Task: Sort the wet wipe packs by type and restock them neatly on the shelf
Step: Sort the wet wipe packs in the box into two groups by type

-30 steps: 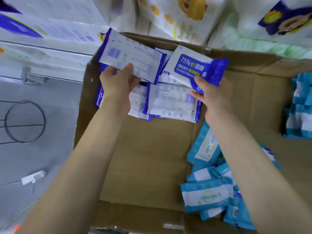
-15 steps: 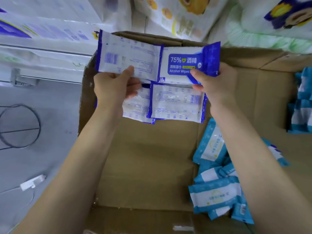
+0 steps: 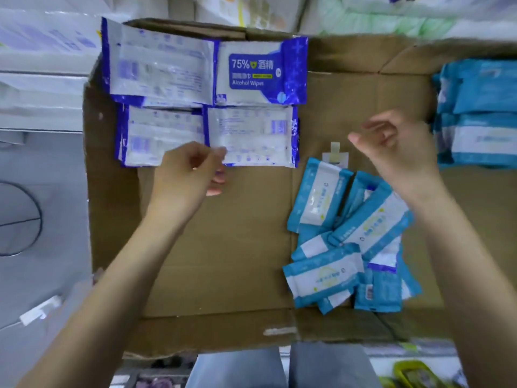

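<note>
Four dark-blue alcohol wipe packs (image 3: 251, 77) lie in a two-by-two block at the far left of the cardboard box (image 3: 223, 261); light-blue wipe packs (image 3: 349, 242) sit heaped to the right. The left hand (image 3: 187, 175) hovers at the block's near edge and the right hand (image 3: 391, 147) over bare cardboard, both loosely curled, holding nothing. The packs look light, soft and slick, so pinch across the flat body, not the end seals.
</note>
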